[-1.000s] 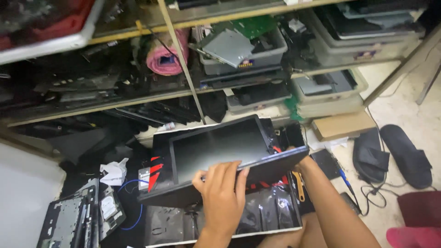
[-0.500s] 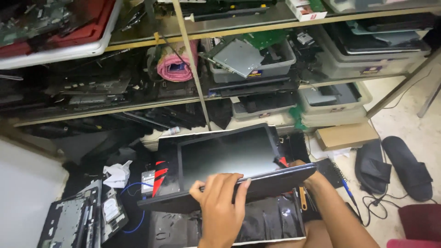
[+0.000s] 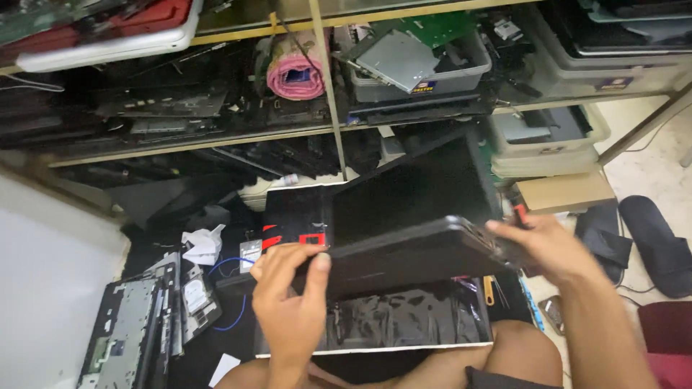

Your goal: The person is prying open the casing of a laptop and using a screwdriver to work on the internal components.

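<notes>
Head view: one black laptop (image 3: 404, 245), open, held at its near-left edge by the left hand (image 3: 288, 302) and its right corner by the right hand (image 3: 548, 248), both grips closed on it.

Cluttered metal shelves (image 3: 216, 140) packed with electronic parts and grey bins (image 3: 425, 79) stand over a pale tiled floor (image 3: 649, 173), black sandals (image 3: 659, 241) alongside.

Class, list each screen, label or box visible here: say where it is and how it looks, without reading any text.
Laptop screen: centre, held in both hands, dark, blank.
Cardboard box: right floor, flat, brown.
Label: on a grey metal drive in the shelf bin, small, yellow and blue.
</notes>
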